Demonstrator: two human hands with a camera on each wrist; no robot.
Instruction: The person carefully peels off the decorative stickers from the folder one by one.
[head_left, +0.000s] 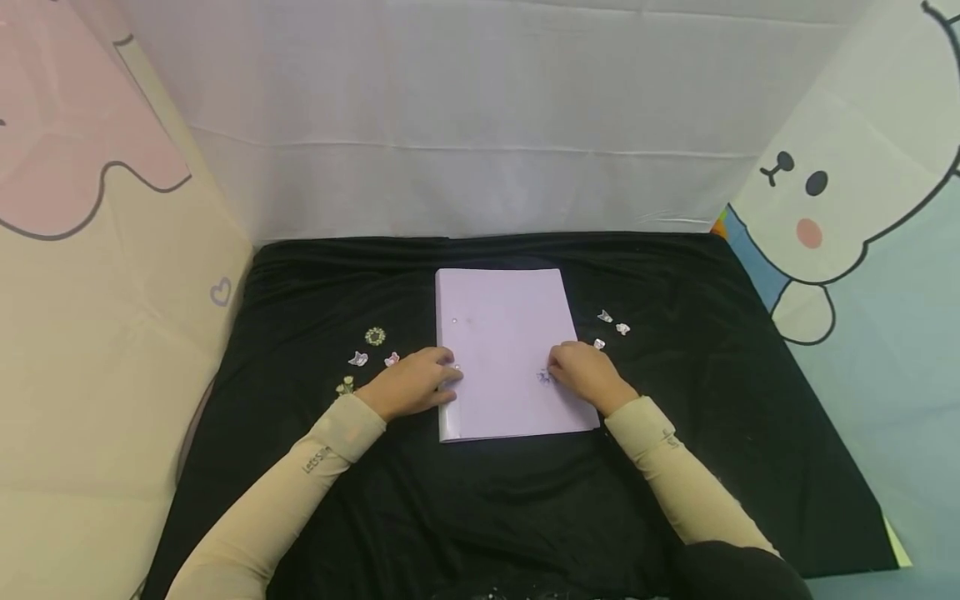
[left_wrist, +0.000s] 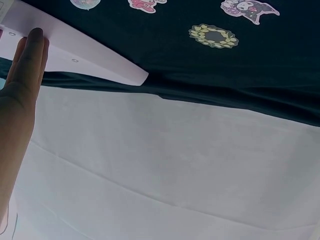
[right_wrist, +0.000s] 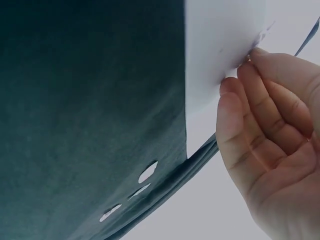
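Observation:
A pale lilac folder [head_left: 506, 308] lies closed on the black cloth, its spine to the left. My left hand [head_left: 416, 382] rests at the spine, fingers reaching over its edge; in the left wrist view those fingers [left_wrist: 31, 62] look straight against the folder [left_wrist: 100, 57]. On the cover's lower right is a small purple-patterned sticker [head_left: 543, 377]. My right hand [head_left: 588, 373] pinches at this sticker, thumb and fingertips together at its edge. The right wrist view has the thumb tip right at the purple marks [right_wrist: 260, 37], the other fingers curled beside it.
Left of the folder lie a wreath sticker [head_left: 375, 336], a character sticker [head_left: 358, 358], a pink one [head_left: 392, 359] and a flower one [head_left: 345, 385]. Several small stickers [head_left: 622, 329] lie to its right. White fabric [head_left: 465, 192] hangs behind the black cloth [head_left: 487, 508].

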